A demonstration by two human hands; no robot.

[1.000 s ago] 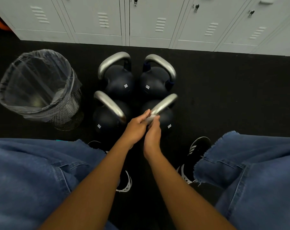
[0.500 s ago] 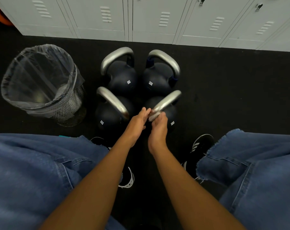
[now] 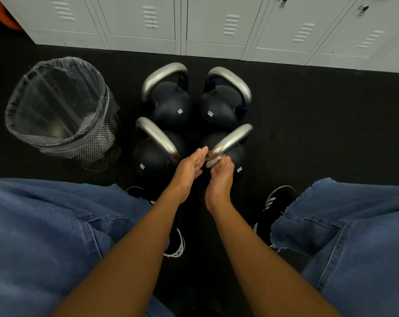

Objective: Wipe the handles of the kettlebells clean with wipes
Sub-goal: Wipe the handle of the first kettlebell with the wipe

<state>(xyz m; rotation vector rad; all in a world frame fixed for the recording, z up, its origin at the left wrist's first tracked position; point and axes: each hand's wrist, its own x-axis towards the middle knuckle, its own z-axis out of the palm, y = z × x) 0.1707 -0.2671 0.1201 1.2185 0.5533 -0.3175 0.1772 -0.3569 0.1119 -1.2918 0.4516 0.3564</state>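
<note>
Several dark kettlebells with bare steel handles stand together on the black floor. My right hand presses a small white wipe against the near end of the near right kettlebell's handle. My left hand is beside it, fingers stretched out and touching the same end of the handle. The near left kettlebell sits just left of my left hand. The far left kettlebell and far right kettlebell stand behind, untouched.
A mesh waste bin lined with a clear bag stands left of the kettlebells. Grey lockers run along the back. My knees in blue jeans and black shoes frame the near floor.
My left hand's fingers have uncurled and now lie flat beside the handle's end. My right hand has stayed on the wipe at that end. The view has tilted slightly.
</note>
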